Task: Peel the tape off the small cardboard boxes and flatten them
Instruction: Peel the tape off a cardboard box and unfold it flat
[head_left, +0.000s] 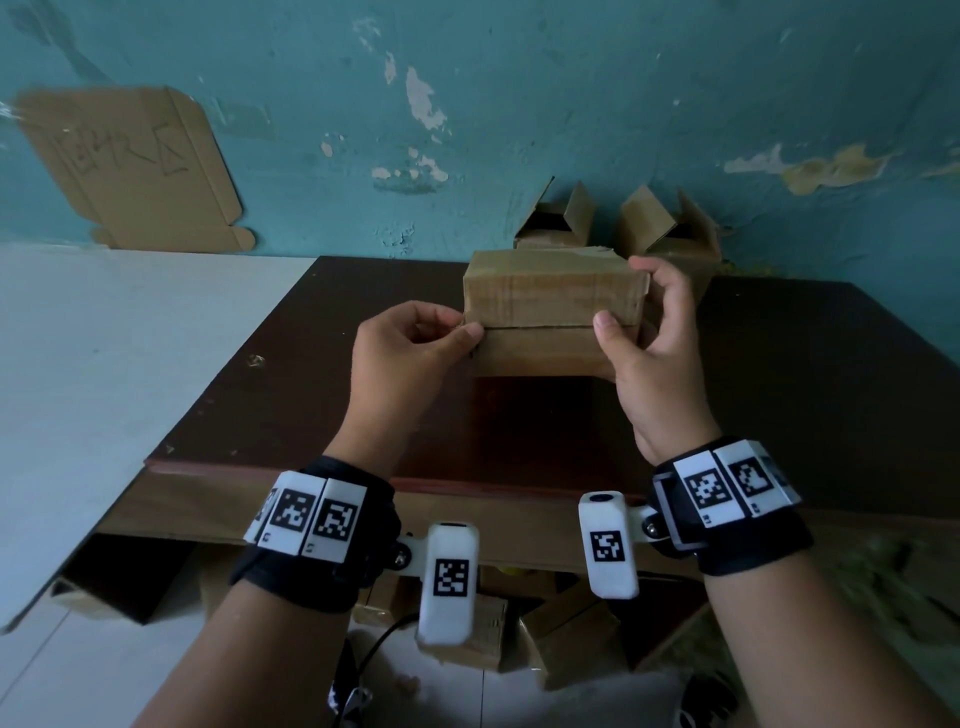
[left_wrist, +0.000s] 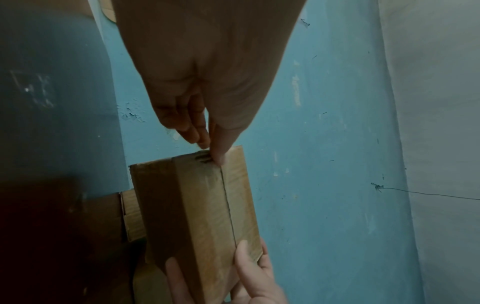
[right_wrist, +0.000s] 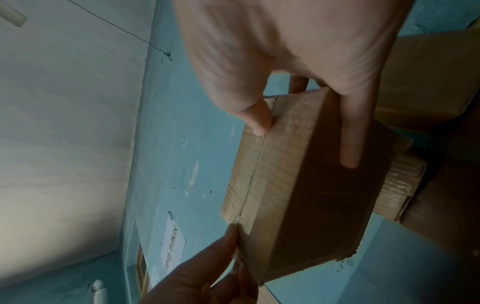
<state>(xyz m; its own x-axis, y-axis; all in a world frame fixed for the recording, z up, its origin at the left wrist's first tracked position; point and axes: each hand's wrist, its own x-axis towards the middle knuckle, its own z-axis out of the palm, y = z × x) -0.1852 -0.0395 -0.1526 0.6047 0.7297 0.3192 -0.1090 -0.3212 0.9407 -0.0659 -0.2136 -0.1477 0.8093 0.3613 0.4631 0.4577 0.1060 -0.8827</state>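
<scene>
A small taped cardboard box (head_left: 550, 312) is held up above the dark table (head_left: 311, 415), its flap seam facing me. My right hand (head_left: 649, 332) grips its right end, thumb on the seam and fingers round the back. My left hand (head_left: 415, 343) pinches at the seam's left end, thumb and fingertips together on the tape edge there. In the left wrist view the box (left_wrist: 207, 205) shows its seam, with the left fingertips (left_wrist: 218, 158) at the near corner. From the right wrist the box (right_wrist: 298, 185) appears with the right thumb on the seam and a finger along its side.
Two opened cardboard boxes (head_left: 558, 221) (head_left: 670, 228) stand at the table's back edge by the peeling blue wall. A flattened cardboard sheet (head_left: 130, 166) leans on the wall at left. More cardboard boxes (head_left: 566, 639) lie under the table on the white floor.
</scene>
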